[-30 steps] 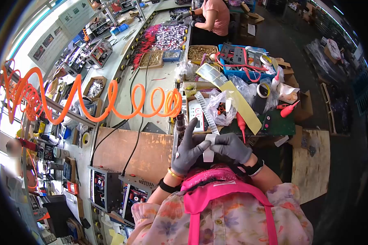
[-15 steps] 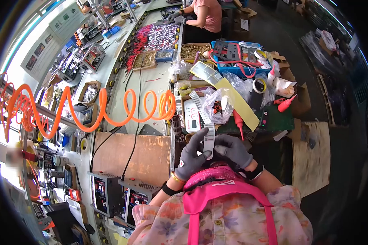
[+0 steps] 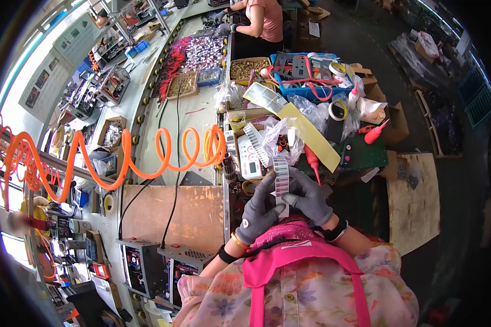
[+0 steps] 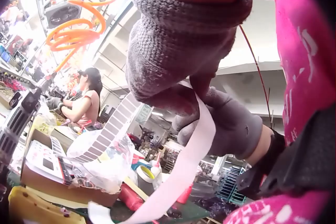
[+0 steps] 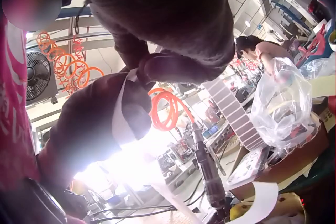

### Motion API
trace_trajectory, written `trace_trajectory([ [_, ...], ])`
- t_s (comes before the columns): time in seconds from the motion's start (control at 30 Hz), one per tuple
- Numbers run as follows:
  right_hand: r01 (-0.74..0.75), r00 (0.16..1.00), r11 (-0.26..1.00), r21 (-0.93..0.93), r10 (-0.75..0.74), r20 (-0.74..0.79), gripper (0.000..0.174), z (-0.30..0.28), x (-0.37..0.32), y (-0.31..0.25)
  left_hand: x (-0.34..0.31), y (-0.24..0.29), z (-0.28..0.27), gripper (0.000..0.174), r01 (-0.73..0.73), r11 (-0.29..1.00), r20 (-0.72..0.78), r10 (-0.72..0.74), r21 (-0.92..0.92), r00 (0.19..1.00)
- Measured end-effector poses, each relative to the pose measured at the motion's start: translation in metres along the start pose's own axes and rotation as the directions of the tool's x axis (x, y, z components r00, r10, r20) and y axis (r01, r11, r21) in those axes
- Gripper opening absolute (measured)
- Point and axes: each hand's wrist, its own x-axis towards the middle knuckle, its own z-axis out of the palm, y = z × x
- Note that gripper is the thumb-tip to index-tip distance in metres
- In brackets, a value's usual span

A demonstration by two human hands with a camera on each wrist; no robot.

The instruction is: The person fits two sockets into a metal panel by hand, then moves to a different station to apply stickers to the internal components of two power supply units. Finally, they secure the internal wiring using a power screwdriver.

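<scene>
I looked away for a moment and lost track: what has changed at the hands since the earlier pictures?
The left hand has brought its forefinger, stretched out away from the label strip a second ago, in beside it. A printed stretch now shows between left hand and right hand, where plain white showed; both hold the strip. The plastic bag and red bottle lie as before.

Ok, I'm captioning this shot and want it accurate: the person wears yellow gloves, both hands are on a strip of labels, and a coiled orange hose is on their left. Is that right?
Not quite: the gloves are grey, not yellow, as the head view shows. The strip of labels and the coiled orange hose are as you say.
</scene>
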Motion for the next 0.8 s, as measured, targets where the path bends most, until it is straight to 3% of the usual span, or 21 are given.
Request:
trace_trajectory([
  [0.13, 0.0, 1.0, 0.999, -0.053, 0.0, -0.003, 0.061, -0.003, -0.001, 0.001, 0.002, 0.009, 0.002, 0.076, 0.01, 1.0, 0.005, -0.01, -0.005, 1.0],
  [0.23, 0.121, 0.98, 0.954, -0.273, -0.159, -0.119, 0.056, -0.001, -0.004, 0.003, 0.003, 0.012, -0.002, 0.065, 0.026, 0.996, -0.013, -0.025, 0.086, 1.0],
  [0.3, 0.172, 0.97, 0.9, -0.4, -0.226, -0.09, 0.048, -0.001, -0.003, -0.01, 0.003, 0.015, -0.003, 0.057, 0.063, 0.992, -0.023, -0.061, 0.11, 0.998],
  [0.37, 0.242, 0.954, 0.837, -0.49, -0.297, -0.036, 0.04, -0.003, 0.001, -0.013, 0.003, 0.02, -0.001, 0.048, 0.122, 0.991, -0.021, -0.121, 0.056, 0.992],
  [0.53, 0.371, 0.9, 0.683, -0.629, -0.431, 0.063, 0.028, -0.004, 0.005, -0.009, 0.002, 0.018, 0.004, 0.037, 0.071, 0.976, -0.124, -0.046, 0.205, 0.991],
  [0.8, 0.472, 0.807, 0.276, -0.837, -0.517, 0.284, 0.02, -0.008, -0.002, -0.016, 0.004, 0.004, 0.006, 0.029, 0.174, 0.978, -0.164, -0.154, 0.112, 0.974],
])
